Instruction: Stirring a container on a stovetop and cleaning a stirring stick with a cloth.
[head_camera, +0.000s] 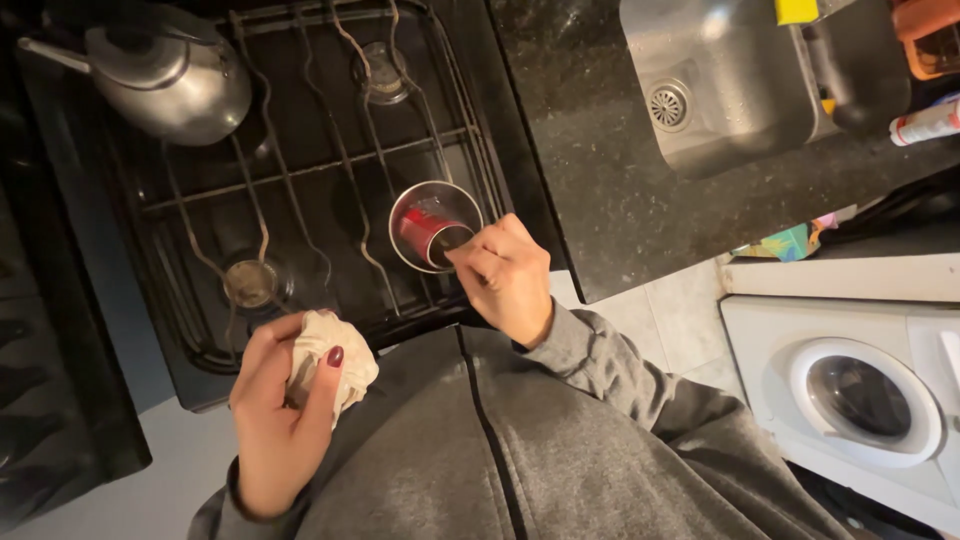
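Small metal cup (435, 225) at the stove (300, 190) grate's front right corner, gripped at its rim by the right hand (505, 275). Crumpled cloth (330, 362) clutched in the left hand (285, 410). Wiping step judged underway; a steady cup is called for.

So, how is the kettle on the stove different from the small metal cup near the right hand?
The kettle is large, closed and rounded, with a spout; the small metal cup is much smaller, open-topped, with red showing inside. The kettle stands untouched at the stove's back left corner, while the cup stands at the front right, with the right hand at its rim. Both are shiny metal and rest on the grates.
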